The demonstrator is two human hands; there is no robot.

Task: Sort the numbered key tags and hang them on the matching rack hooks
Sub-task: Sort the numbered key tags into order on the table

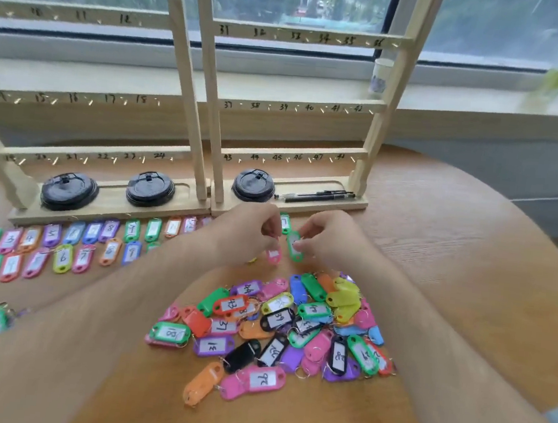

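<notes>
Sorting step: left hand (251, 234) pinches pink tag (273, 256), right hand (327, 242) pinches green tag (294, 247), both low over the counter (437, 262) before the rack (210, 100). Hooks look bare. Next, probably: read numbers, slot into the sorted rows (43, 248); pile (276, 324) remains.

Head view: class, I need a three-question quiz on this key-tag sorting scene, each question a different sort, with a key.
1. True or false: tags already hang on the rack hooks.
2. The left hand holds a pink tag; the right hand pinches: A green tag, B black tag, C orange tag?
3. Fill in: ___ black lids sit on the rack bases.
Key: 1 false; 2 A; 3 three.
</notes>
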